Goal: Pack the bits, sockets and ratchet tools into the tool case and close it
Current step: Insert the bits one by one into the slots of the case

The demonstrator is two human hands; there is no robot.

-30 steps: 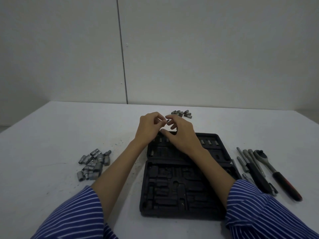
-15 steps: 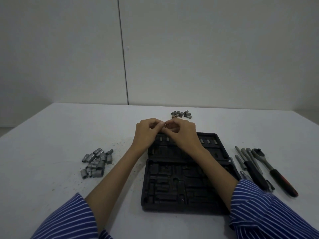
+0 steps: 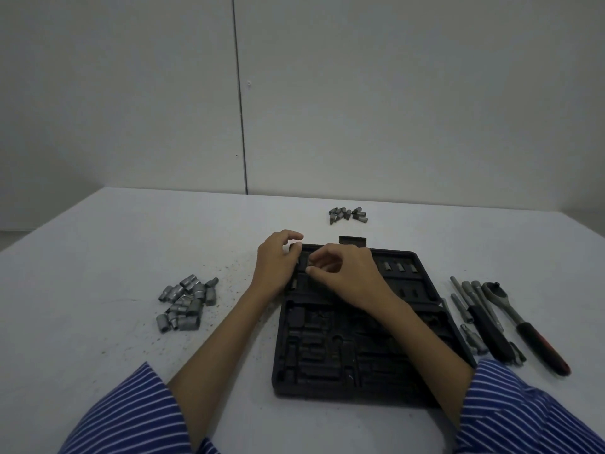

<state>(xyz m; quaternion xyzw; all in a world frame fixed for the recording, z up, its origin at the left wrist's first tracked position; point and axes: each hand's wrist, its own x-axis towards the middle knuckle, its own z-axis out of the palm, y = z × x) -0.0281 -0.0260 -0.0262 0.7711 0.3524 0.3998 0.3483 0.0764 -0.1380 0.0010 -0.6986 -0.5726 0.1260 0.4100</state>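
Observation:
A black tool case (image 3: 330, 348) lies open on the white table in front of me, its moulded slots mostly bare. A few bits (image 3: 400, 267) sit in the far row on the right. My right hand (image 3: 347, 276) hovers over the far-left slots with thumb and forefinger pinched on a small bit. My left hand (image 3: 276, 262) rests curled at the case's far-left corner, fingertips on its edge. A pile of sockets (image 3: 188, 301) lies left of the case. Loose bits (image 3: 347, 215) lie beyond it. The ratchet (image 3: 523, 326) and extension bars (image 3: 474, 306) lie to the right.
The table ends at a plain wall behind the loose bits. Dark specks of grit are scattered on the table between the sockets and the case. Blue striped sleeves cover both of my forearms near the bottom edge.
Both hands have come down from above the case's far edge to its far-left slots. The right hand now holds the bit low over the slots and the left hand has parted from it.

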